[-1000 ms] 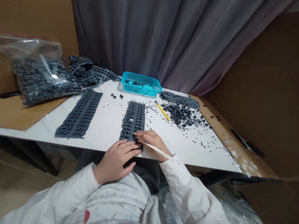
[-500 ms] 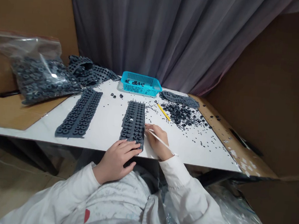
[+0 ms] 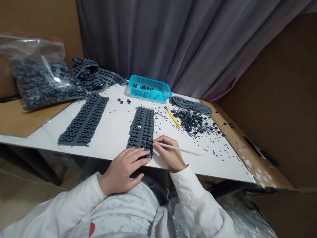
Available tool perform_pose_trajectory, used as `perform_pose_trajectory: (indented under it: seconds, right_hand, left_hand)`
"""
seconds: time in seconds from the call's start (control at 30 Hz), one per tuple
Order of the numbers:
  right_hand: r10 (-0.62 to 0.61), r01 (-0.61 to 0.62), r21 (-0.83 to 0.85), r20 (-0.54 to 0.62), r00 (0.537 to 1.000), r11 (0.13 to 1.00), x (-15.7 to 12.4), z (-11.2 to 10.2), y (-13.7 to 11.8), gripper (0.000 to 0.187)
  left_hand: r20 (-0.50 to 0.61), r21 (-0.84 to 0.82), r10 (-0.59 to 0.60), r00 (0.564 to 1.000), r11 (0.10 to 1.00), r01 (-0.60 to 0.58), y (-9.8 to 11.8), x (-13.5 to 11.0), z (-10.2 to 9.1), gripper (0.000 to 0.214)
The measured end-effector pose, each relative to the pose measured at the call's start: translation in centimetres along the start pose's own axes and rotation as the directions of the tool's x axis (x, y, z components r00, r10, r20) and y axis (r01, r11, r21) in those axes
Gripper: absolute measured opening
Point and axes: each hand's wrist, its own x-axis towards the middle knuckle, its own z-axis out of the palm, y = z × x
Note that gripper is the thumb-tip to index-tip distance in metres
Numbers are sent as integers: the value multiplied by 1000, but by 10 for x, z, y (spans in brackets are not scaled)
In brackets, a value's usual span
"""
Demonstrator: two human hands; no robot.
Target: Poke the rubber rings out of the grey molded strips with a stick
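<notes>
A dark rubber strip studded with round washers lies lengthwise in the middle of the white table. My left hand rests flat on the strip's near end at the table edge, fingers stretched out. My right hand sits just right of the strip, pinched round a thin white stick. The stick's tip touches the strip's right edge and its tail points right.
A second washer strip lies to the left. A clear bag of washers and a heap of strips sit at the back left. A teal basket, a yellow pencil and loose washers are at the back right.
My right hand came off the strip and moved to its right side. The stick swung from pointing down-right to lying nearly level, its tip at the strip's edge. My left hand stayed put.
</notes>
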Motion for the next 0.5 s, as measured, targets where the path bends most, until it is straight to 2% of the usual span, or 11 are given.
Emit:
perform_pose_trajectory:
  seconds: [0.1, 0.2, 0.27, 0.33, 0.4, 0.5]
  right_hand:
    - [18, -19, 61, 22, 1000, 998, 0, 1, 1, 20]
    - [10, -13, 92, 43, 999, 996, 1, 2, 0, 23]
    - [-31, 25, 98, 61, 998, 995, 1, 3, -1, 23]
    - [-63, 52, 111, 96, 993, 992, 1, 3, -3, 22]
    - [-60, 41, 139, 143, 988, 990, 0, 4, -3, 21]
    - [-53, 20, 156, 204, 977, 987, -1, 3, 0, 18]
  left_hand:
    - [-84, -126, -70, 994, 990, 59, -2, 7, -10, 34]
    - [-194, -118, -262, 946, 963, 242, -13, 24, -19, 19]
    - [-149, -30, -302, 942, 953, 301, -23, 36, -21, 14]
    - [-71, 26, -308, 949, 950, 310, -31, 44, -19, 12]
    - [-36, 24, -312, 949, 949, 313, -37, 48, -15, 11]
    - [-40, -21, -310, 950, 951, 309, -41, 47, -9, 10]
